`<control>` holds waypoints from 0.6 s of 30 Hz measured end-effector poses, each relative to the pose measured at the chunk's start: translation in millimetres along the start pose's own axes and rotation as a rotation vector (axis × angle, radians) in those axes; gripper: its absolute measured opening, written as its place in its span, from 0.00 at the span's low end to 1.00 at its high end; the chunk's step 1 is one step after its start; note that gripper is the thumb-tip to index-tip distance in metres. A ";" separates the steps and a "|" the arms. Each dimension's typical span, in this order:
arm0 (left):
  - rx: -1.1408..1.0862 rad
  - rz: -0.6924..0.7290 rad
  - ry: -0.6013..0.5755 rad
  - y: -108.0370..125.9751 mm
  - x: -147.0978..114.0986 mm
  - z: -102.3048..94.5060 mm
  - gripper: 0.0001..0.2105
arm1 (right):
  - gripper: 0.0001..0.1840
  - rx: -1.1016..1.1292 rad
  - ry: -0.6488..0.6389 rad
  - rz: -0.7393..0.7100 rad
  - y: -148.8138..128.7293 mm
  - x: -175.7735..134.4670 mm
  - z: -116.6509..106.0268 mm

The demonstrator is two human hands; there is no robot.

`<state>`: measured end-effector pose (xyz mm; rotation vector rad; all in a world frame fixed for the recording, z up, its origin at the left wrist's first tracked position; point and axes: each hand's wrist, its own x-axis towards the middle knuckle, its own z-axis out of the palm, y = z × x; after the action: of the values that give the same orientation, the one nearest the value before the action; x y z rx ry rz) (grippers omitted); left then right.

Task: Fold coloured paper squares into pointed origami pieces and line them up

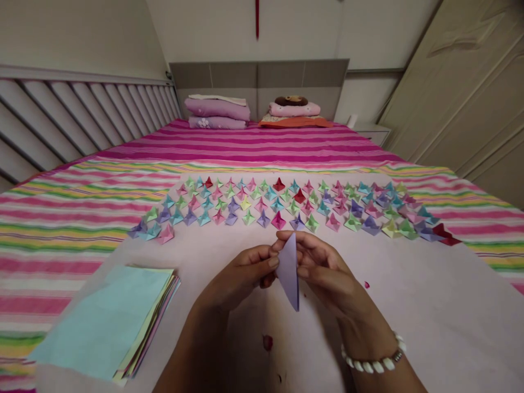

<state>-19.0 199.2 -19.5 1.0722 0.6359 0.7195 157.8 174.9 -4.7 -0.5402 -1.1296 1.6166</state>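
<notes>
A folded piece of lilac paper (289,270) is held up between my two hands, its long edge running almost upright. My left hand (249,267) pinches its left corner between thumb and fingers. From the other side my right hand (325,267) grips the long edge, thumb in front and fingers behind; a bracelet of white beads (372,364) circles that wrist. Beyond the hands stand several rows of small folded paper boats (278,220) in many colours. To the left lies a stack of coloured paper sheets (110,311), light blue on top.
Everything rests on a pale sheet (429,305) spread over a striped bed cover (36,234). Small red bits (267,343) lie near me. Folded bedding (219,113) sits by the headboard (233,76). A slatted rail (85,114) runs along the left.
</notes>
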 end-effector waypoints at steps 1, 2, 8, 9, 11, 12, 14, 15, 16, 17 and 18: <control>0.008 0.004 0.005 -0.2 0.0 -0.4 0.12 | 0.22 -0.009 0.006 -0.005 -0.1 0.4 0.1; 0.030 0.014 0.013 -0.5 0.1 -0.9 0.12 | 0.23 -0.020 0.016 -0.009 -0.2 1.0 0.1; 0.225 0.089 0.085 -1.3 2.3 -4.0 0.11 | 0.24 -0.099 0.084 -0.013 3.3 4.3 -3.9; 0.230 0.093 0.090 -1.2 2.4 -4.1 0.11 | 0.24 -0.110 0.093 -0.014 4.1 4.6 -4.6; 0.230 0.098 0.090 -0.5 2.1 -3.8 0.11 | 0.25 -0.126 0.107 -0.022 4.9 5.3 -5.5; 0.231 0.099 0.090 0.1 1.7 -3.4 0.11 | 0.25 -0.132 0.113 -0.028 5.0 5.5 -5.7; 0.245 0.101 0.089 1.4 0.9 -2.6 0.10 | 0.24 -0.142 0.123 -0.037 4.8 5.7 -5.5; 0.257 0.104 0.090 2.1 0.5 -2.2 0.10 | 0.23 -0.149 0.126 -0.040 4.5 5.8 -5.3; 0.271 0.105 0.092 2.9 0.2 -1.8 0.10 | 0.21 -0.158 0.128 -0.042 4.3 5.9 -5.1; 0.285 0.106 0.095 3.6 0.1 -1.4 0.10 | 0.20 -0.169 0.132 -0.043 4.1 6.0 -4.9; 0.296 0.108 0.099 4.3 0.0 -1.1 0.10 | 0.19 -0.181 0.138 -0.041 4.0 6.2 -4.6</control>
<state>-20.6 201.1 -15.9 1.3569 0.7912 0.7918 157.4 182.3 -9.1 -0.7298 -1.1816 1.4273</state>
